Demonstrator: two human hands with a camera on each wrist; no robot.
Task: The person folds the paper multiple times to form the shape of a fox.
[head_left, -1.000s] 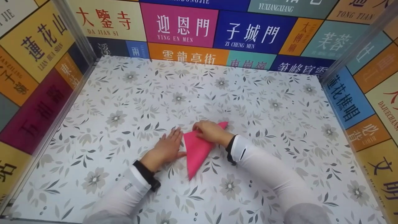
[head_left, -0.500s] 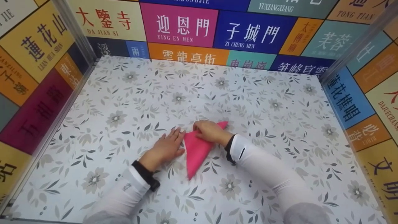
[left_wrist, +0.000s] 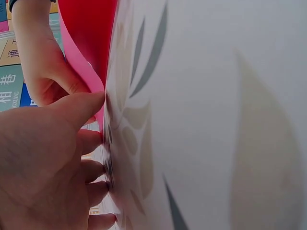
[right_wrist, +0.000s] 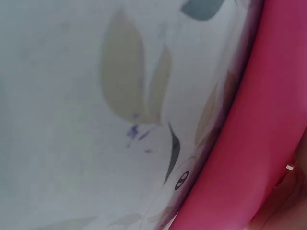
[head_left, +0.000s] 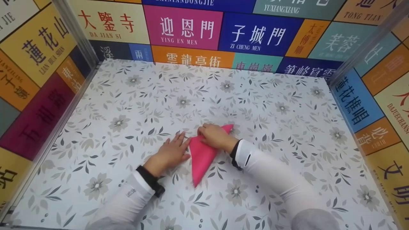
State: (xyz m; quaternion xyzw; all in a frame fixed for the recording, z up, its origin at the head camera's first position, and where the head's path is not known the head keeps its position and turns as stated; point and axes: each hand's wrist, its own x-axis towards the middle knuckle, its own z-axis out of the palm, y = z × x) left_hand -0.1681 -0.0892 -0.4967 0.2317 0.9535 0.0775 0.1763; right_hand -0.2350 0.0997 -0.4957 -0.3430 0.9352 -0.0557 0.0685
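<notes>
A pink sheet of paper (head_left: 201,158), folded to a triangle, lies on the floral tabletop between both hands. Its long point faces the person and another corner shows beyond the right hand. My right hand (head_left: 215,135) grips the upper edge with curled fingers; part of the paper is hidden under it. On the left, my left hand (head_left: 171,151) rests on the tabletop with fingers spread and the thumb right at the paper's left edge. In the left wrist view the layers of the paper (left_wrist: 88,28) bow apart. The right wrist view shows its curved pink side (right_wrist: 254,143).
A white tabletop (head_left: 159,102) with grey flowers and leaves spreads around the hands. Coloured panels with lettering (head_left: 188,27) stand upright along the back and both sides. Dark bands (head_left: 150,180) circle both wrists over white sleeves.
My left thumb has drawn in slightly along the paper's left edge. The right hand keeps its place on the paper, and the head view has shifted a little.
</notes>
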